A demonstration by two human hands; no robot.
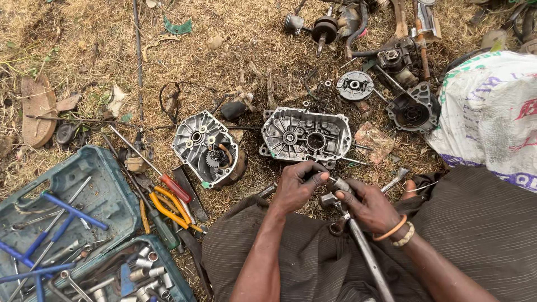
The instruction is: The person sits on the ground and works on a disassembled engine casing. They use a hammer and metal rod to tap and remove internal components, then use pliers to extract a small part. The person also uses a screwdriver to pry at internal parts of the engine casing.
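My left hand [296,187] and my right hand [369,207] meet over my lap, both closed on a small greasy metal part [335,184] at the top of a long grey metal shaft [363,251]. The shaft runs down between my knees. My left fingers pinch the part from the left, and my right hand grips it and the shaft's upper end. Just beyond my hands an open grey engine case half [305,136] lies on the dry grass. A second case half with gears inside [208,148] lies to its left.
An open teal tool case [84,223] with sockets and wrenches sits at lower left. Yellow-handled pliers [168,208] and a red-handled screwdriver [173,187] lie beside it. More engine parts [403,84] are scattered at upper right, and a white woven sack [492,106] is at right.
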